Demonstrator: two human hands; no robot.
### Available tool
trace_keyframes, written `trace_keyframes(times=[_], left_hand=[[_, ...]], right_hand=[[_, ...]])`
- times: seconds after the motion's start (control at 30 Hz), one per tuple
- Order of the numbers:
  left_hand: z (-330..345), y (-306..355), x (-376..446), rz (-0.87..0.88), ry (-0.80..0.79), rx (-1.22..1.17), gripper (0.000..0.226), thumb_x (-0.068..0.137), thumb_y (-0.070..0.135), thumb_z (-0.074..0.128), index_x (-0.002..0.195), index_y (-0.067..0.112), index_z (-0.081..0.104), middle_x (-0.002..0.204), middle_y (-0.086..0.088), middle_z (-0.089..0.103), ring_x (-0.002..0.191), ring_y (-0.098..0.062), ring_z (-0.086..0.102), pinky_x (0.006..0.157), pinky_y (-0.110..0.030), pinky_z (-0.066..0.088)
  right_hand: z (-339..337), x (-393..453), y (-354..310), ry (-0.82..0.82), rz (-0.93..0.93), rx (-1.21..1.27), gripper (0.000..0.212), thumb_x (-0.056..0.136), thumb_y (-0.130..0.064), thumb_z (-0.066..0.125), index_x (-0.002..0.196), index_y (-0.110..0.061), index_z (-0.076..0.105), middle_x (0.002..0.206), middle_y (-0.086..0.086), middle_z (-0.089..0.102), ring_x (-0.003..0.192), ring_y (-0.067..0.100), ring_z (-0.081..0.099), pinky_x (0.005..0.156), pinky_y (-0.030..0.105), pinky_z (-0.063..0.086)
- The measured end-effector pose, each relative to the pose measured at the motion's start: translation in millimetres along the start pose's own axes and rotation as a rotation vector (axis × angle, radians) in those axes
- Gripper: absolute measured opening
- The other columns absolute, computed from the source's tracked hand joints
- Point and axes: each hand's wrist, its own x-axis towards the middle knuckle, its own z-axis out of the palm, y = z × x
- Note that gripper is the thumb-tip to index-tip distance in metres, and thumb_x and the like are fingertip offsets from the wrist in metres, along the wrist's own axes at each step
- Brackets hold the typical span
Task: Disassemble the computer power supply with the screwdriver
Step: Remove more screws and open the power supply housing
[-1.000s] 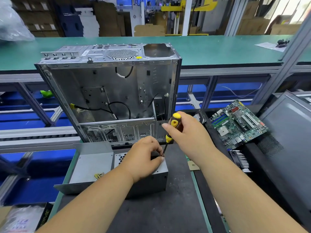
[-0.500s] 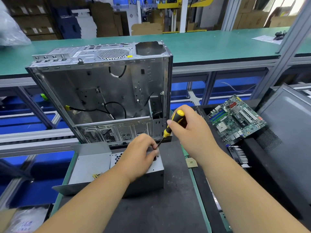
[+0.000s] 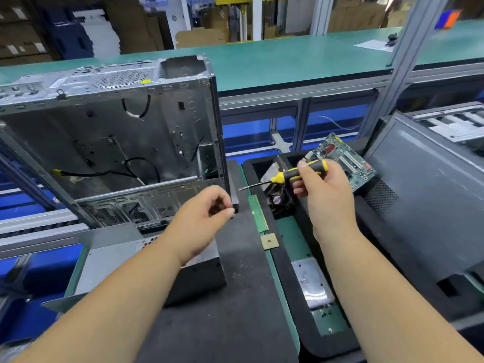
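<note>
Gripping the screwdriver [image 3: 298, 174], the right hand [image 3: 323, 189] hovers clear; left hand [image 3: 201, 221] pinched, contents unclear.

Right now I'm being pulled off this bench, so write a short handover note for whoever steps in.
Right hand grips the screwdriver, tip in the air pointing left, clear of the work. Left hand hovers with fingers curled as if pinching something; too blurred to tell what. The power supply sits on the black mat before the open case, its cover apparently on. Left to do: open the supply.
</note>
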Motion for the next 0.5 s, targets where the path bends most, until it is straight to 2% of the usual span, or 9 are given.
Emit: trace_keyframes(times=[0.1, 0.2, 0.3, 0.37, 0.43, 0.5], left_hand=[[40, 25, 2, 0.084, -0.148, -0.075, 0.022, 0.09, 0.01, 0.062, 0.085, 0.031, 0.058, 0.082, 0.005, 0.067, 0.084, -0.017, 0.066, 0.084, -0.032, 0.05], [82, 32, 7, 0.078, -0.196, -0.056, 0.022, 0.089, 0.004, 0.065, 0.085, 0.025, 0.06, 0.076, 0.006, 0.062, 0.074, -0.013, 0.063, 0.079, -0.029, 0.051], [119, 24, 14, 0.038, -0.21, 0.098, 0.012, 0.087, 0.012, 0.07, 0.084, 0.021, 0.063, 0.072, 0.008, 0.06, 0.065, -0.007, 0.054, 0.071, -0.025, 0.048], [140, 17, 18, 0.007, -0.215, 0.17, 0.01, 0.086, 0.02, 0.071, 0.081, 0.023, 0.063, 0.071, 0.01, 0.06, 0.062, -0.006, 0.051, 0.065, -0.023, 0.045], [157, 10, 21, -0.028, -0.213, 0.23, 0.012, 0.086, 0.027, 0.071, 0.079, 0.027, 0.061, 0.069, 0.011, 0.059, 0.06, -0.003, 0.05, 0.058, -0.019, 0.041], [169, 6, 24, -0.061, -0.222, 0.238, 0.012, 0.088, 0.03, 0.07, 0.08, 0.03, 0.061, 0.071, 0.013, 0.061, 0.061, -0.001, 0.053, 0.058, -0.017, 0.043]], right_hand=[[-24, 4, 2, 0.069, 0.003, -0.017, 0.017, 0.092, -0.028, 0.064, 0.086, -0.015, 0.056, 0.061, -0.01, 0.064, 0.057, 0.006, 0.058, 0.054, 0.021, 0.05], [-44, 5, 4, 0.118, 0.016, -0.028, 0.017, 0.093, -0.026, 0.065, 0.086, -0.014, 0.055, 0.069, -0.001, 0.068, 0.056, 0.006, 0.059, 0.057, 0.021, 0.049], [-61, 4, 7, 0.151, 0.033, -0.052, 0.016, 0.094, -0.023, 0.065, 0.087, -0.013, 0.054, 0.079, 0.012, 0.071, 0.056, 0.006, 0.058, 0.064, 0.027, 0.05], [-71, 2, 10, 0.172, 0.046, -0.078, 0.016, 0.094, -0.024, 0.065, 0.086, -0.014, 0.055, 0.074, 0.005, 0.07, 0.056, 0.005, 0.058, 0.067, 0.031, 0.05], [-80, 0, 12, 0.177, 0.058, -0.101, 0.018, 0.094, -0.027, 0.065, 0.085, -0.015, 0.055, 0.071, -0.002, 0.071, 0.057, 0.004, 0.058, 0.068, 0.029, 0.051], [-86, -3, 14, 0.172, 0.066, -0.122, 0.02, 0.093, -0.03, 0.065, 0.085, -0.015, 0.055, 0.072, -0.005, 0.073, 0.057, 0.003, 0.057, 0.067, 0.026, 0.051]])
